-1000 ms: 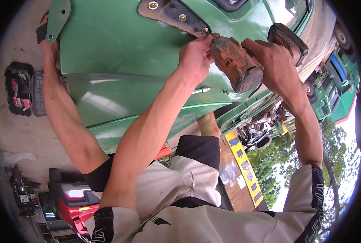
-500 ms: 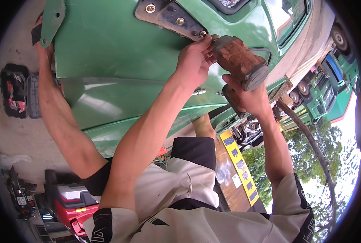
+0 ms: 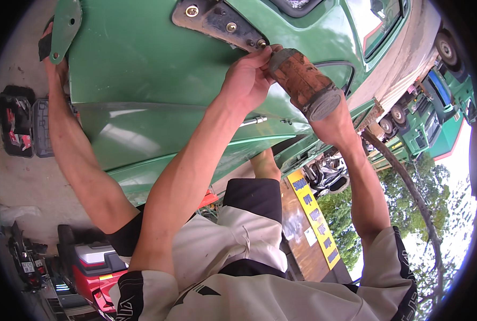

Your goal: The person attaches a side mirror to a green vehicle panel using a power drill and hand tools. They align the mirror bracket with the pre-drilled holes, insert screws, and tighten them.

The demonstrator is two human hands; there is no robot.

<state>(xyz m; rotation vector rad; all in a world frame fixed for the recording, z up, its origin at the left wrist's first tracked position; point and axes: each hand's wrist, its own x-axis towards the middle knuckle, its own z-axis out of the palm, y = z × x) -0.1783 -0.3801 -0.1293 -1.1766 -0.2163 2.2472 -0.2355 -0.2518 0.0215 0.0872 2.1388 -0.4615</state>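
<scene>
A worn orange-brown and black impact driver [image 3: 306, 83] is in my right hand [image 3: 333, 122], which is closed around its handle behind the body. Its nose points at the lower right corner of a dark metal bracket [image 3: 217, 24] on a green vehicle panel [image 3: 153, 59]. A bolt [image 3: 261, 43] sits at that corner. My left hand [image 3: 247, 80] is closed in a pinch between the bolt and the driver's nose. What its fingertips grip is hidden.
A silver door handle [image 3: 253, 121] is below my left hand. An open black tool case [image 3: 17, 120] lies on the floor at left, near a green bracket plate [image 3: 66, 27]. A red and grey machine [image 3: 91, 267] stands lower left. Parked green vehicles [image 3: 433, 115] are at right.
The driver has swung left and slightly down at its rear, and my right hand has moved behind its body. My left hand stays by the bolt. The whole view has shifted slightly.
</scene>
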